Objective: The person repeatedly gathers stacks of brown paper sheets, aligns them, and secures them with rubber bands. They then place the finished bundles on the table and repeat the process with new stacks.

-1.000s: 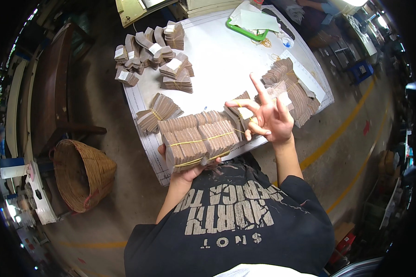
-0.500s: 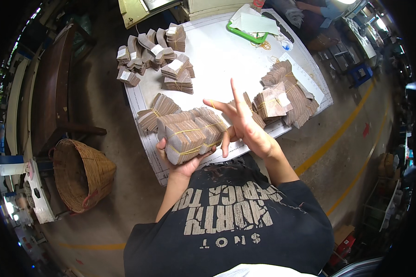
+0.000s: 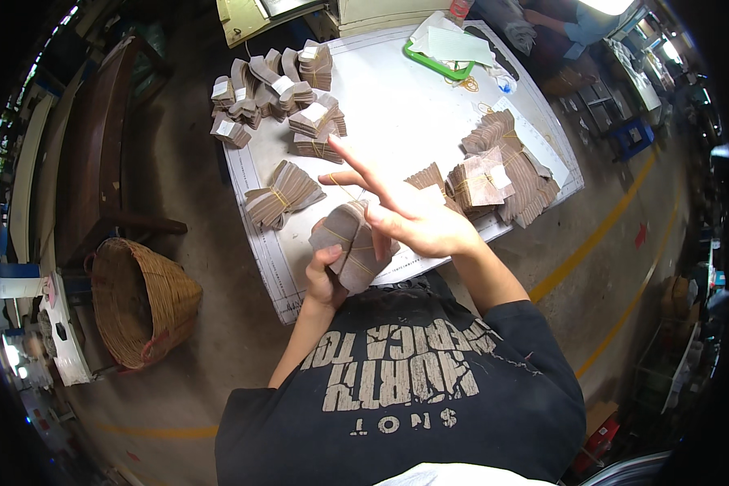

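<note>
Yellow-banded bundle, grey-brown, flat-faced, round-ended; left hand grips it at eight o'clock. Right hand, fingers spread, at three o'clock.

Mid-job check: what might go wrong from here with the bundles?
The thin yellow band on a finger of the right grip might slip off or snap back. The grey-brown bundle of curved, flat pieces in the left grip appears to be near the front edge of the white table, so a loose hold could drop it. The fanned grey-brown bundle lies near the table's left edge and might get knocked.
</note>
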`<state>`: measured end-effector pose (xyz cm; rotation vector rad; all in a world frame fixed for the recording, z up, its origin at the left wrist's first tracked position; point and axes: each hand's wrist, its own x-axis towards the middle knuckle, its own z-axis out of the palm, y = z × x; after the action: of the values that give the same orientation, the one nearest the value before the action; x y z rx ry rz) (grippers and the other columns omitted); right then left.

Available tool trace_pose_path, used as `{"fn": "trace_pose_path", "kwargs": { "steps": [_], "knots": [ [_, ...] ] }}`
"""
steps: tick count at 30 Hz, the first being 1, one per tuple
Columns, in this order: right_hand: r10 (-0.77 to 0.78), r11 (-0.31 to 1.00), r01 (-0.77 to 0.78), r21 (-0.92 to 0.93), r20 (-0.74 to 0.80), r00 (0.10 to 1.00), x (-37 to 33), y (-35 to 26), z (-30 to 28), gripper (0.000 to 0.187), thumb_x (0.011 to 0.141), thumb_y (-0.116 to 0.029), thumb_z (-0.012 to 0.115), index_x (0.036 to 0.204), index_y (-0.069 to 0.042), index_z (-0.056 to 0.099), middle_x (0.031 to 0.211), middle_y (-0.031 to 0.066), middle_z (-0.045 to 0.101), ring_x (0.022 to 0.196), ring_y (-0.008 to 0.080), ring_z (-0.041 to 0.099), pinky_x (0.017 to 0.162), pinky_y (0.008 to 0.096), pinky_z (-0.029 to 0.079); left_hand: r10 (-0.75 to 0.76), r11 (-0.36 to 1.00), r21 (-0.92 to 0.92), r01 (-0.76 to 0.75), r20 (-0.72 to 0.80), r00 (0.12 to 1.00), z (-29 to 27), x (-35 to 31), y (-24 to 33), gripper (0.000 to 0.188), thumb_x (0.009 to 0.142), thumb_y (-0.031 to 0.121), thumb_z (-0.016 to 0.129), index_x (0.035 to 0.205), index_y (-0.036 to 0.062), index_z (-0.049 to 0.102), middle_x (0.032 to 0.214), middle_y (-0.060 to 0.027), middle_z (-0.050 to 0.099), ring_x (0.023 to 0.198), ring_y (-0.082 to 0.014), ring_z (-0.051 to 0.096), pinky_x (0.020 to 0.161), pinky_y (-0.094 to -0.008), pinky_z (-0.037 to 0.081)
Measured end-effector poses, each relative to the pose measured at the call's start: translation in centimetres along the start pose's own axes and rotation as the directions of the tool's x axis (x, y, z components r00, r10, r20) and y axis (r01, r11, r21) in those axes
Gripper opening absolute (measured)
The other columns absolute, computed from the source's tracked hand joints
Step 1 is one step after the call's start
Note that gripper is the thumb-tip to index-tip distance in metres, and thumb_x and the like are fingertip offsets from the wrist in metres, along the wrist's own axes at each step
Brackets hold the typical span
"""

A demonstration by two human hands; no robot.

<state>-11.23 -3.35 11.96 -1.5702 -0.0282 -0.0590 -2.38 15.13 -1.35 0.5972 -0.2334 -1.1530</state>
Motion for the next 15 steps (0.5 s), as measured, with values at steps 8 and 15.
{"fn": "trace_pose_path", "kwargs": {
  "steps": [8,15],
  "knots": [
    [-0.050,0.994,0.063,-0.092,0.138,0.989,0.4,-1.1,-0.2,0.085,0.106,-0.047,0.057,0.171,-0.013,0.015,0.154,0.0252,0.050,0.105,0.0263,0.070,0.080,0.0341,0.060,0.023,1.000,-0.006,-0.026,-0.336,0.942,-0.7,-0.4,-1.4,0.065,0.088,0.023,0.065,0.145,0.0077,0.040,0.140,-0.0173,0.055,0.133,-0.0331,0.057,0.112,-0.0513,0.049],
    [-0.131,0.950,0.169,-0.262,0.154,0.979,-0.4,4.3,1.0,0.067,0.106,-0.029,0.060,0.164,-0.007,0.035,0.145,0.0171,0.059,0.104,0.0177,0.065,0.088,0.0336,0.054,-0.062,0.998,-0.027,0.057,-0.323,0.945,-0.9,-0.8,-0.7,0.072,0.090,0.049,0.056,0.147,0.0061,0.050,0.144,-0.0173,0.055,0.136,-0.0376,0.053,0.113,-0.0556,0.045]
  ]
}}
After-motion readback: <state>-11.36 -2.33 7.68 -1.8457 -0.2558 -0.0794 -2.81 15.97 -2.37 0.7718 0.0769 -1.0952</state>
